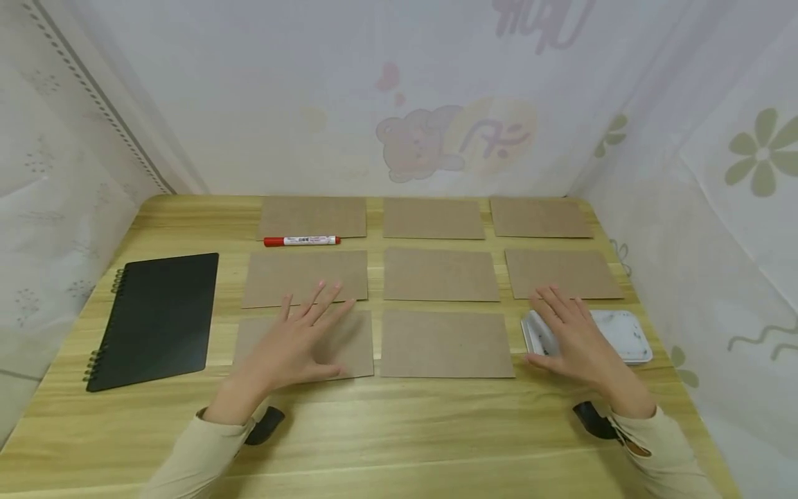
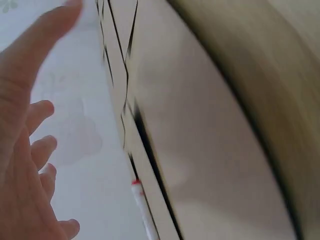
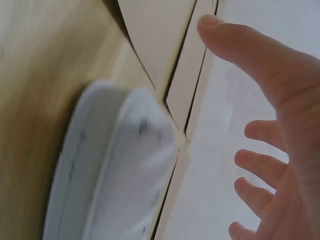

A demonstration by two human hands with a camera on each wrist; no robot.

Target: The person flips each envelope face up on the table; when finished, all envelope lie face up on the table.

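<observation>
My left hand [image 1: 298, 346], fingers spread, is over the brown cardboard piece [image 1: 358, 346] at the front left. In the left wrist view, the fingers [image 2: 44, 146] are bent slightly and grip nothing. My right hand [image 1: 572, 344] is above a white marbled flat case [image 1: 623, 336] with rounded corners, and partly covers its left side. The right wrist view has that case [image 3: 130, 170] beside the hand, with thumb and fingers [image 3: 260, 167] apart and the palm holding nothing. Left of the right hand lies another cardboard piece [image 1: 447, 344].
More cardboard pieces [image 1: 433, 218] lie in rows toward the back of the wooden table [image 1: 399, 436]. A red and white marker [image 1: 309, 240] lies by the back-left piece. At the left is a black spiral notebook [image 1: 158, 319]. White printed cloth [image 1: 280, 104] hangs around the table.
</observation>
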